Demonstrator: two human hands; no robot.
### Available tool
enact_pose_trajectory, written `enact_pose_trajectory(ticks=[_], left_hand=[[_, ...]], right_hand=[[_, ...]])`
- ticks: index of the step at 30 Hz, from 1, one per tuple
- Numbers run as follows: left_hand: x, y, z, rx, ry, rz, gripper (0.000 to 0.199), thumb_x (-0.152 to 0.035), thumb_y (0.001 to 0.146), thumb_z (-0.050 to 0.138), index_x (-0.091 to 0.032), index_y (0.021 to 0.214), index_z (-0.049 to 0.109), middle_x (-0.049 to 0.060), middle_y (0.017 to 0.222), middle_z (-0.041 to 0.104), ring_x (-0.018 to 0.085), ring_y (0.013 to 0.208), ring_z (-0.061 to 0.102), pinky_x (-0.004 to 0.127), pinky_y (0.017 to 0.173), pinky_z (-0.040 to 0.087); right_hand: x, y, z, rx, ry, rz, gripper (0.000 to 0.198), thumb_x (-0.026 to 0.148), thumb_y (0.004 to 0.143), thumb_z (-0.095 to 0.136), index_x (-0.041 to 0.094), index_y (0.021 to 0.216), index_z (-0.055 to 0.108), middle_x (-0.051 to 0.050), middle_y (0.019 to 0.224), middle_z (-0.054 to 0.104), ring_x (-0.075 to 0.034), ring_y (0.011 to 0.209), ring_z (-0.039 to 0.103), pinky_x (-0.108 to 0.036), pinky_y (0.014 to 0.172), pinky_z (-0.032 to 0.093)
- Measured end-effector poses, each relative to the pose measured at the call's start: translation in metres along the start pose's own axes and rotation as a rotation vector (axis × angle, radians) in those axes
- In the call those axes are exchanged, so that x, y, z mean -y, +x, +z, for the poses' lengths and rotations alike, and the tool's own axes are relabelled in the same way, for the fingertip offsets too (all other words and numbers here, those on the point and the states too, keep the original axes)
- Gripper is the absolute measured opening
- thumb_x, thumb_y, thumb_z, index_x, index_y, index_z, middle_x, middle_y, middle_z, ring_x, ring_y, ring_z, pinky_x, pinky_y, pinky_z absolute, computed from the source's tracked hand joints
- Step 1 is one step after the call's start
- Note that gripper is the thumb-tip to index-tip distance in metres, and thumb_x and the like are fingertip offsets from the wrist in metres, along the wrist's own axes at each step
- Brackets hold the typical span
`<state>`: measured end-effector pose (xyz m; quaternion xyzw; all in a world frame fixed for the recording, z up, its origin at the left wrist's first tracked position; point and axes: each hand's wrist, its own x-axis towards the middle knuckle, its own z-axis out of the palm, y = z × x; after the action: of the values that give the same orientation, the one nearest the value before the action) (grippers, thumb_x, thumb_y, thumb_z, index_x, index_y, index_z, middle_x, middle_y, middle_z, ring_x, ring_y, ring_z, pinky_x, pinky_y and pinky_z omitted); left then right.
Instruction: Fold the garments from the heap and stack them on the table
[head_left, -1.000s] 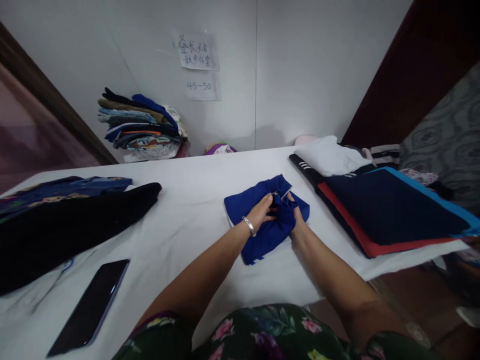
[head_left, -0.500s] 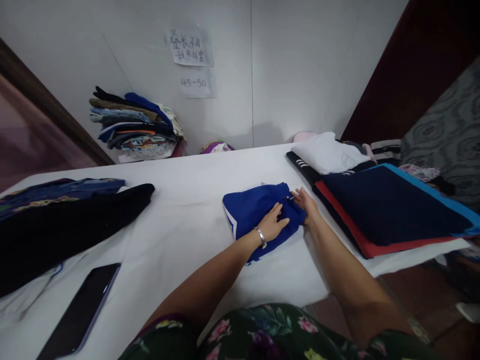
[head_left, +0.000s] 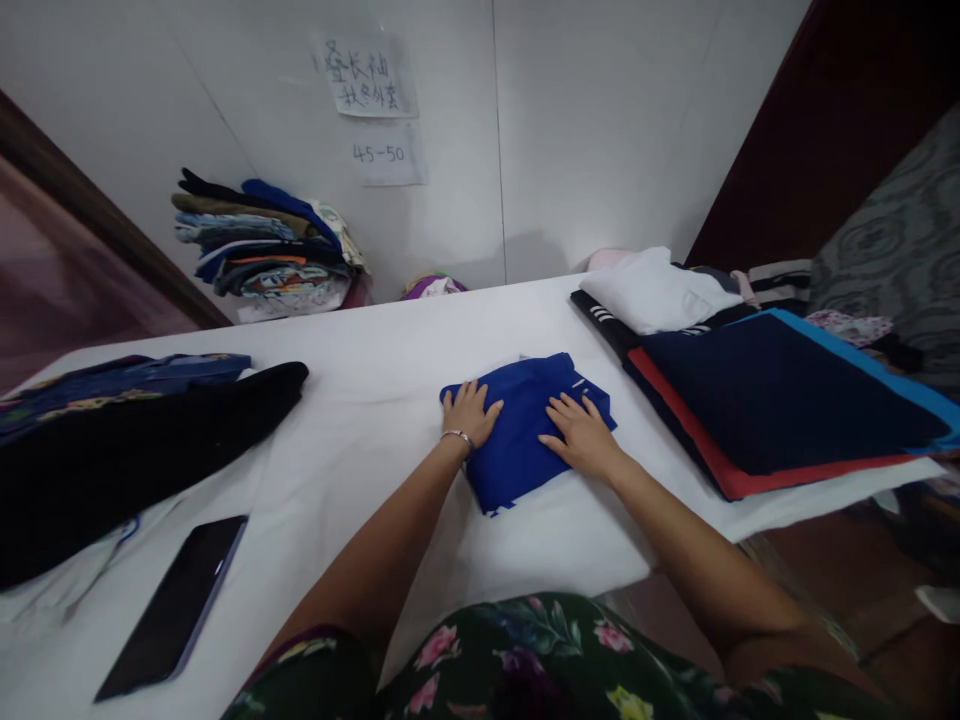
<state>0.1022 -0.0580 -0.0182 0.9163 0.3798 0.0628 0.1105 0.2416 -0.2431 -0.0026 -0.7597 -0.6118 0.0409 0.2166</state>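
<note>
A folded blue garment (head_left: 525, 430) lies on the white tabletop (head_left: 360, 440) in front of me; its exact kind does not show. My left hand (head_left: 471, 412) rests on its left edge with the fingers spread, a silver band at the wrist. Flat on the right part of the cloth is my right hand (head_left: 586, 436), fingers apart. Small white marks show on the blue fabric just above the right fingertips. Neither hand grips the cloth.
At right lies a stack of dark, red-edged and blue-edged clothes (head_left: 780, 400), with a white garment (head_left: 656, 290) behind it. Black trousers or sleeves (head_left: 150, 450) and a phone (head_left: 176, 605) are at left. A folded pile (head_left: 262, 245) stands by the wall.
My left hand has moved left from the middle of the blue garment to its left edge. My right hand has come off the right edge onto the top, and the cloth lies flatter.
</note>
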Motion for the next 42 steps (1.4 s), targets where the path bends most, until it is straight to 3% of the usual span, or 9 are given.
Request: enact_pose_trajectory(ticks=[3,10,16,22,26,29,34,39,42], left_hand=[[0.002,-0.002,0.010,-0.011,0.006,0.005,0.060,-0.054,0.093,0.033,-0.018,0.140,0.045,0.011,0.152,0.037,0.027,0.143,0.025,0.054,0.117,0.012],[0.007,-0.010,0.010,-0.162,-0.162,-0.060,0.050,-0.047,0.094,0.038,-0.021,0.134,0.053,0.008,0.150,0.041,0.026,0.142,0.027,0.050,0.118,0.016],[0.013,-0.016,0.016,-0.265,-0.289,-0.194,0.059,-0.047,0.092,0.042,-0.010,0.138,0.047,0.015,0.154,0.031,0.029,0.143,0.024,0.042,0.116,0.025],[0.026,0.008,-0.003,-0.171,-0.220,-0.246,0.053,-0.044,0.094,0.038,-0.015,0.137,0.047,0.012,0.149,0.042,0.028,0.140,0.032,0.043,0.112,0.031],[0.035,0.027,-0.015,-0.045,-0.148,-0.221,0.051,-0.047,0.089,0.046,-0.016,0.128,0.056,0.014,0.133,0.058,0.028,0.125,0.049,0.040,0.103,0.039],[0.037,0.035,-0.017,-0.030,-0.143,-0.186,0.045,-0.049,0.085,0.052,-0.018,0.116,0.064,0.011,0.121,0.065,0.026,0.116,0.055,0.036,0.097,0.042],[0.036,0.039,-0.020,-0.026,-0.143,-0.087,0.034,-0.046,0.087,0.052,-0.021,0.105,0.067,0.007,0.114,0.066,0.020,0.109,0.057,0.028,0.093,0.042],[0.033,0.043,-0.025,0.027,-0.137,-0.072,0.035,-0.051,0.086,0.053,-0.021,0.097,0.066,0.006,0.096,0.071,0.022,0.093,0.063,0.031,0.083,0.045],[0.030,0.042,-0.028,0.014,-0.137,-0.063,0.033,-0.051,0.086,0.053,-0.021,0.093,0.065,0.004,0.087,0.071,0.021,0.087,0.064,0.030,0.080,0.045]], right_hand=[[-0.020,-0.004,0.014,0.095,-0.106,0.127,0.059,0.050,0.092,0.045,0.018,0.142,0.044,-0.010,0.152,0.035,-0.030,0.143,0.025,-0.053,0.116,0.018],[-0.017,-0.007,0.010,0.071,-0.090,0.121,0.057,0.051,0.094,0.039,0.019,0.141,0.045,-0.010,0.152,0.036,-0.027,0.144,0.024,-0.053,0.116,0.016],[-0.004,0.045,-0.003,-0.042,-0.126,0.014,0.053,0.045,0.097,0.034,0.022,0.145,0.038,-0.010,0.157,0.025,-0.027,0.146,0.016,-0.051,0.116,0.017],[-0.034,0.114,-0.003,0.090,-0.170,0.264,0.056,0.039,0.094,0.043,0.016,0.145,0.037,-0.015,0.151,0.036,-0.030,0.141,0.028,-0.049,0.111,0.027],[-0.058,0.132,0.000,0.190,-0.135,0.246,0.052,0.044,0.088,0.054,0.016,0.132,0.053,-0.014,0.131,0.059,-0.026,0.121,0.054,-0.034,0.099,0.042],[-0.068,0.134,0.000,0.217,-0.132,0.221,0.045,0.043,0.086,0.058,0.018,0.122,0.061,-0.011,0.124,0.064,-0.024,0.113,0.059,-0.030,0.093,0.045],[-0.069,0.137,-0.005,0.258,-0.151,0.155,0.047,0.042,0.082,0.060,0.019,0.123,0.062,-0.011,0.125,0.063,-0.026,0.115,0.058,-0.034,0.094,0.045],[-0.054,0.160,-0.004,0.336,-0.158,0.038,0.062,0.024,0.077,0.057,0.022,0.138,0.049,-0.006,0.145,0.047,-0.025,0.138,0.036,-0.037,0.111,0.032],[-0.045,0.175,0.002,0.381,-0.166,-0.018,0.073,0.017,0.070,0.056,0.022,0.142,0.044,-0.004,0.146,0.046,-0.024,0.139,0.035,-0.035,0.110,0.032]])
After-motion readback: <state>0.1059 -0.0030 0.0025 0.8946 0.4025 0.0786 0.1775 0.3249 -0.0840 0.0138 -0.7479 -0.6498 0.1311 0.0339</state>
